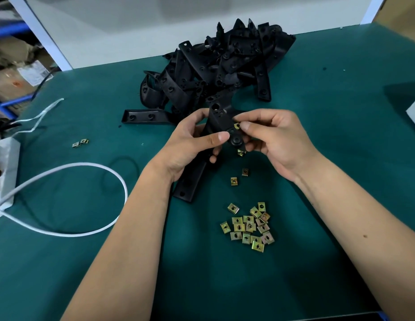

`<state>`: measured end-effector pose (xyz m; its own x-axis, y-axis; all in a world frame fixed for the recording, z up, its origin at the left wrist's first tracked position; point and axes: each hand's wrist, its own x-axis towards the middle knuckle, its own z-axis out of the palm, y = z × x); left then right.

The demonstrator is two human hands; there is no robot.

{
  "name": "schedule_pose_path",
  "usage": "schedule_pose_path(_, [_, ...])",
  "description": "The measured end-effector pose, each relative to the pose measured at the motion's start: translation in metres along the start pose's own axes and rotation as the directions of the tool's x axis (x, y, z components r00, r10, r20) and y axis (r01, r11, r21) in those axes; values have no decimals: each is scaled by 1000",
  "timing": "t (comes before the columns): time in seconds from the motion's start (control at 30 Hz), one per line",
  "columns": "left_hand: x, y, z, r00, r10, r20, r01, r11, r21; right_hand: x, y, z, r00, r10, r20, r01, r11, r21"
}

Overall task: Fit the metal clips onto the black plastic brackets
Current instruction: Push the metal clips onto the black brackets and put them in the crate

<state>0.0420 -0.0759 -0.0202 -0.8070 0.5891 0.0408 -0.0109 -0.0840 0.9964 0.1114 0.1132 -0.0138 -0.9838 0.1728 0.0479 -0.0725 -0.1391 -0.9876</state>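
My left hand grips a long black plastic bracket held up over the green mat, its lower end reaching down toward me. My right hand pinches a brass-coloured metal clip against the bracket's edge. Another clip shows just under my right fingers. A heap of several loose clips lies on the mat below my hands, with two single clips nearer the bracket. A big pile of black brackets sits behind my hands.
Two stray clips lie at the left. A white cable loops across the left of the green mat from a white box at the left edge. A white wall panel stands behind the pile.
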Motion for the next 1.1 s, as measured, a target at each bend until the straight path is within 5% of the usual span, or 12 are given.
schedule_pose_path(1.1, [9, -11, -1, 999, 19, -36, -15, 993, 114, 2, 5, -6, 998, -53, 33, 55, 997, -54])
